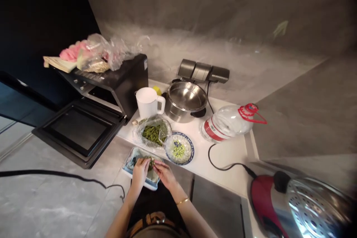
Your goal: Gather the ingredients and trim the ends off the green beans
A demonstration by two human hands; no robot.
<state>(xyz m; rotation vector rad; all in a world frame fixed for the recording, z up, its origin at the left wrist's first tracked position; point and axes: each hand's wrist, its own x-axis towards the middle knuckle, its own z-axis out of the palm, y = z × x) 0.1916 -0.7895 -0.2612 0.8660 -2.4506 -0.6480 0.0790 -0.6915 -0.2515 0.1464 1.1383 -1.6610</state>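
My left hand and my right hand meet over a small bin below the counter edge. Their fingers are closed around what looks like a green bean pod, small and partly hidden by the fingertips. Just beyond, a clear plastic bag holds several green edamame pods. To its right, a plate with a blue patterned rim carries shelled green beans.
A white pitcher, a steel pot and a large water bottle stand along the counter. An oven's open door juts out at left. A red-and-steel appliance sits at right, with its cord across the counter.
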